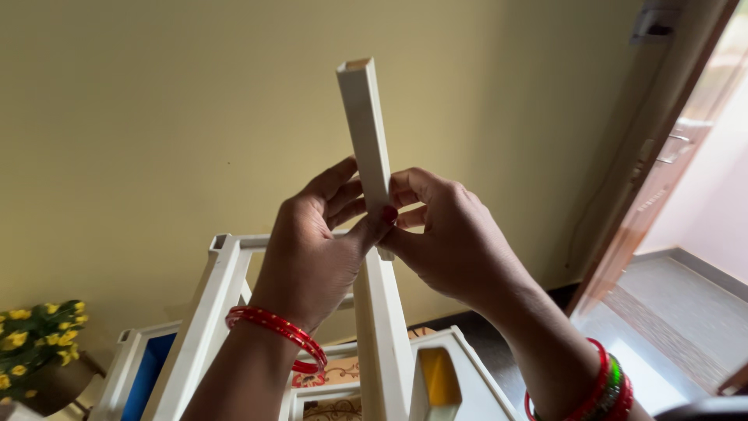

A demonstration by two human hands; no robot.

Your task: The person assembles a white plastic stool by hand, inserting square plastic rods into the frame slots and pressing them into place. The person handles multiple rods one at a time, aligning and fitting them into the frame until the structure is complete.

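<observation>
Left hand (315, 234) and right hand (444, 234) both pinching upright white tube (366, 129) above post (383, 335) of white rack (210, 312); joint hidden, seating unclear.

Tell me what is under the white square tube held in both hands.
Under the white square tube stands a second white post of the plastic rack. The left hand and right hand cover the joint between them.

You are viewing through one head-worn camera, sitting close above your left hand (312, 242) and right hand (452, 238). It is facing forward at the far yellow wall (156, 117), catching a doorway (686, 156) on the right edge.
</observation>
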